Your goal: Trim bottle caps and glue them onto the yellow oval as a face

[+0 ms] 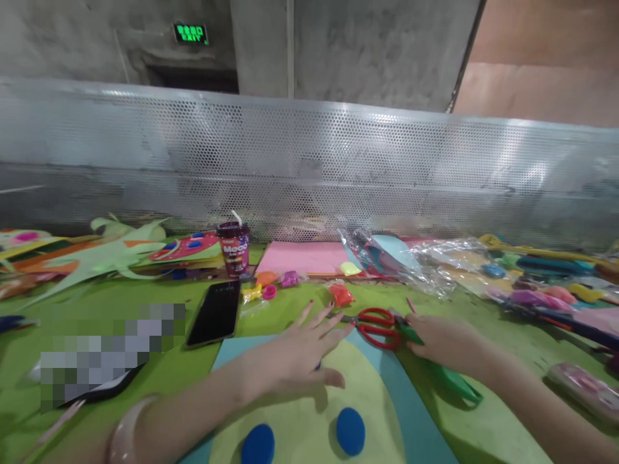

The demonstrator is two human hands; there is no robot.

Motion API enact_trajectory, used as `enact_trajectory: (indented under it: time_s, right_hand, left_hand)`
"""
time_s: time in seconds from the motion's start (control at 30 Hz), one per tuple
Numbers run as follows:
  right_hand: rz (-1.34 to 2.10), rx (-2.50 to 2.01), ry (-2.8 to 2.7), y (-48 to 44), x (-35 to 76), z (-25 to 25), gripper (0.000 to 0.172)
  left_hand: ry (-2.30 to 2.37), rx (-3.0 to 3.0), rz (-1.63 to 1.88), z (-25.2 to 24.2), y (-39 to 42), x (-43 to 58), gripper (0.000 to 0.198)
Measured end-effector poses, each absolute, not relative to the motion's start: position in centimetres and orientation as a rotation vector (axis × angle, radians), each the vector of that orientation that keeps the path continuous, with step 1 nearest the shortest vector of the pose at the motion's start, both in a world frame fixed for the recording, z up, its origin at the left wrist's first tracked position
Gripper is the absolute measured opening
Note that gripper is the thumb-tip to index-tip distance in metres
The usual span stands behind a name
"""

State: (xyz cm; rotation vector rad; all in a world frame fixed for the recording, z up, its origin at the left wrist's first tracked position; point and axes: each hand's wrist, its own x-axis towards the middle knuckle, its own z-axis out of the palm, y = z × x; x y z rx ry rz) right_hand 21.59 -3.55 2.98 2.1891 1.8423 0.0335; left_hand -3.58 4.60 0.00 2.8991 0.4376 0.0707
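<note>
My left hand is spread flat, palm down, over a pale yellow rounded paper shape on a light blue sheet. Two blue discs show on the yellow shape, and a bit of blue peeks out beneath my palm. Red-handled scissors lie just beyond, their blades by my left fingertips. To their right, my right hand has its fingers closed on a green packet, which trails toward me across the sheet's edge. Its far end is partly hidden by my fingers.
A black phone and a purple drink cup stand left of centre. Pink paper, small clay packets and clear plastic wrapping line the back. A perforated metal barrier rises behind; a pink case lies right.
</note>
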Motion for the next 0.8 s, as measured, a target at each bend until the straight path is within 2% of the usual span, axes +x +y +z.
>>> enact_trajectory:
  time_s: [0.43,0.67,0.8]
  right_hand:
    - [0.373,2.501,1.709,-1.9,22.5,4.4,0.029]
    - [0.054,2.407,1.918,-1.2,22.5,3.2,0.025]
    - [0.078,2.405,1.919,-0.9,24.3,3.0,0.024]
  left_hand:
    - [0.369,2.804,0.060,-0.2,5.3,-3.8,0.086]
    - [0.358,2.691,0.117,0.0,5.1,-4.2,0.084]
    - [0.446,2.536,0.187,-0.1,5.1,-4.8,0.076]
